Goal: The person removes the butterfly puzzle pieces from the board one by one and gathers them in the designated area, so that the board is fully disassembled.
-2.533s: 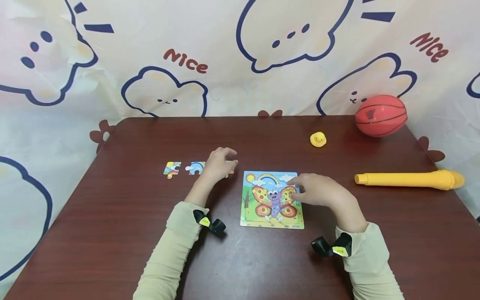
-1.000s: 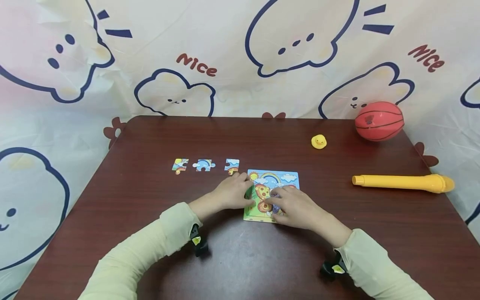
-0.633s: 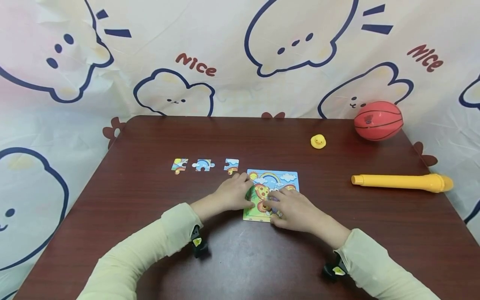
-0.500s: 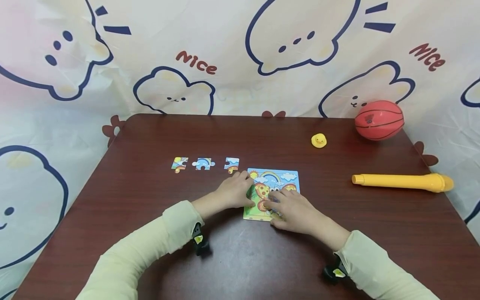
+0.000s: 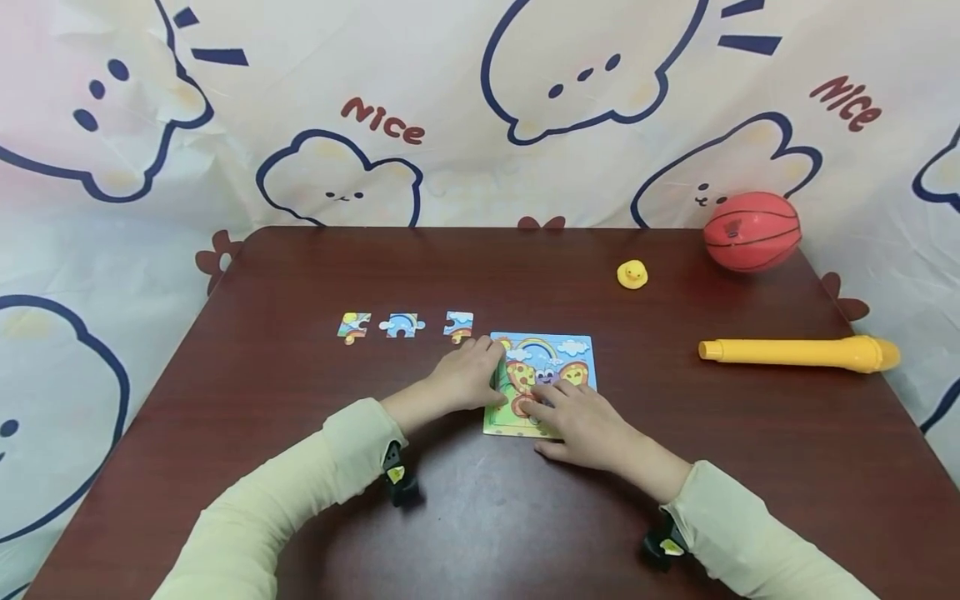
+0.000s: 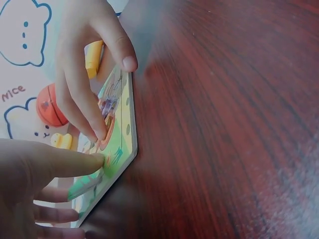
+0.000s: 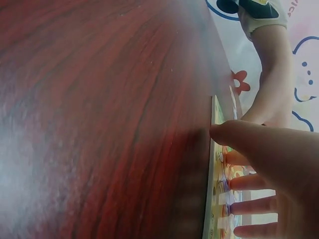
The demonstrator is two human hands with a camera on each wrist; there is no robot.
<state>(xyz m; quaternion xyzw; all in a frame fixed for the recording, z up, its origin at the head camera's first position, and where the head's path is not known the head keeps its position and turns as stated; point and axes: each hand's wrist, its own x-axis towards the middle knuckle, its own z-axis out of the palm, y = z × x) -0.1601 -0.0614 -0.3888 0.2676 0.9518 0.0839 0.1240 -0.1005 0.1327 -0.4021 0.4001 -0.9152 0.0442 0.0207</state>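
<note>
From my end I take the butterfly jigsaw board (image 5: pixel 510 431) as landmark; it lies flat on the dark wooden table (image 5: pixel 480 533). At its left edge the left hand (image 5: pixel 465 377) has thumb and fingers clamped, as I read the left wrist view, on a green puzzle piece (image 6: pixel 82 190) tipped up against the board. The right hand (image 5: pixel 588 425) spreads over the board's near right part, fingers apart and fingertips touching the picture, thumb at the near edge; I see nothing clasped in it.

Off the board's far left corner three pieces lie in a row: the cloud piece (image 5: pixel 458 323) closest, then the rainbow piece (image 5: pixel 402 322), then the sun piece (image 5: pixel 351 326).

My worries: if the right fingers let up, a tug from the left could skid the board across the smooth tabletop. A hard pinch on that tilted piece might bend its tab or flip it. The left knuckles sit near the cloud piece, so a backward sweep could knock it askew. Beyond the board's right side, the yellow toy microphone (image 5: pixel 798 352) seems safely out of reach.
</note>
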